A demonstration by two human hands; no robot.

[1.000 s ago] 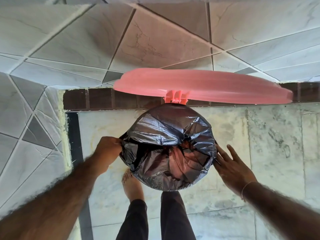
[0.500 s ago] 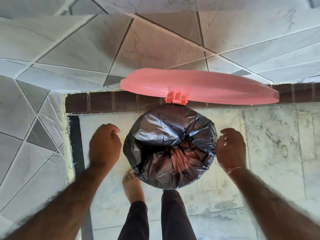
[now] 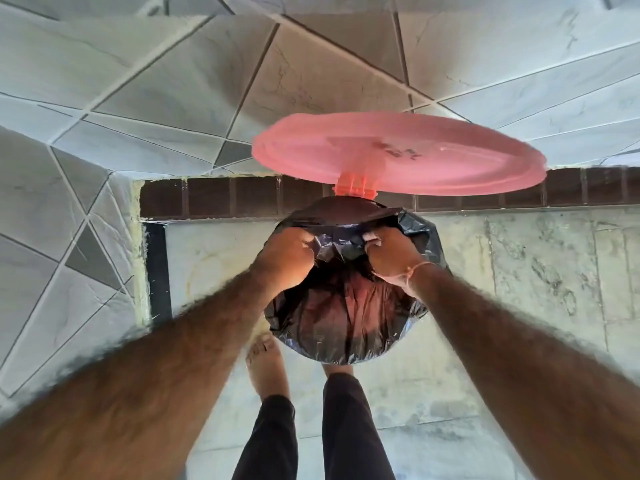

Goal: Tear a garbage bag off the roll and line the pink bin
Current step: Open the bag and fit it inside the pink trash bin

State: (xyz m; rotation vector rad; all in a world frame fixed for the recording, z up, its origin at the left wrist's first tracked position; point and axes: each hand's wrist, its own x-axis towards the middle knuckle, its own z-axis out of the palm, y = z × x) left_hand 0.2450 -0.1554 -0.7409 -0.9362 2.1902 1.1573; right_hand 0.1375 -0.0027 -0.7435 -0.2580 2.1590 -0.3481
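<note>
- Both hands are down in the mouth of the pink bin (image 3: 353,306), left hand (image 3: 285,256) and right hand (image 3: 393,256) side by side.
- Each hand's fingers are curled tight on a fold of the black garbage bag (image 3: 332,341), which is draped over the bin's rim; pink shows through the plastic inside.
- Above, the bin's pink lid (image 3: 398,157) stands open on its hinge.
- Below, on the tiled floor (image 3: 485,393), a bare foot (image 3: 266,365) rests near the bin.

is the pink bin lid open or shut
Open: the round pink plastic lid stands raised on its hinge above the black plastic garbage bag lining the bin mouth.
</note>
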